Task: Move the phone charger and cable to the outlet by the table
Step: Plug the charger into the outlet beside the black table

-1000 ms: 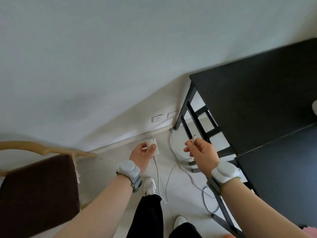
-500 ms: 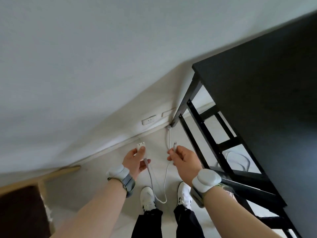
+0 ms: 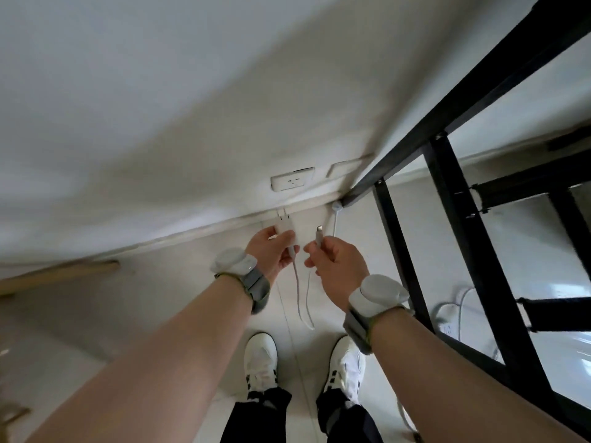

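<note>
My left hand (image 3: 271, 254) grips a white phone charger (image 3: 285, 227) with its two prongs pointing at the wall. A white cable (image 3: 299, 292) hangs from the charger in a loop down to the floor. Its free plug end (image 3: 319, 239) sticks up from my right hand (image 3: 335, 266), which pinches it. The white wall outlet (image 3: 292, 183) sits low on the wall just above the skirting, a short way beyond the charger's prongs. Both hands hover close together below the outlet.
A black table frame (image 3: 454, 219) stands at the right, one leg meeting the floor by the outlet. A second blank wall plate (image 3: 347, 166) is next to the outlet. Another white cable (image 3: 334, 219) and a power strip (image 3: 447, 324) lie under the table. My white shoes (image 3: 260, 359) are below.
I have stepped closer to the wall and leaned down; the outlet looms larger. Both hands moved toward it, with the charger's prongs now aimed at the wall.
</note>
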A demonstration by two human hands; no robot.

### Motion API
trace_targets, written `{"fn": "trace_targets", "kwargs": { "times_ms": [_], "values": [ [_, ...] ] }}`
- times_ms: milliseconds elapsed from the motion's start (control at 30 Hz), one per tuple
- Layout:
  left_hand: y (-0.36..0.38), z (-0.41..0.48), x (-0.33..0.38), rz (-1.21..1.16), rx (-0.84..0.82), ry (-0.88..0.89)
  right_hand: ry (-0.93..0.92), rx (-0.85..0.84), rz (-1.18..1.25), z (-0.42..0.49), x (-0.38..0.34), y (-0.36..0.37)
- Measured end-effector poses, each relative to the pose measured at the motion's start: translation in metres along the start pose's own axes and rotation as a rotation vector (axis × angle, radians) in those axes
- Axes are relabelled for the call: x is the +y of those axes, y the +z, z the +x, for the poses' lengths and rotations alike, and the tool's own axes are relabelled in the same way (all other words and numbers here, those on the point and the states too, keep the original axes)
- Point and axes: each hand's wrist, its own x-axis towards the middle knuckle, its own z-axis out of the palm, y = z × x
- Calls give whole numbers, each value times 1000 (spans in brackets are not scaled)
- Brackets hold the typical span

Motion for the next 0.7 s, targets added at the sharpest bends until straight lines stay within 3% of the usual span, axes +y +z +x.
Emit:
{"fn": "trace_targets", "kwargs": {
  "times_ms": [300,700],
  "values": [
    [15,78,-8,-25,20,36,60,58,-17,64,46,9],
    [28,97,0,-39,11,115,42,64,-4,83,53,12]
  ]
}}
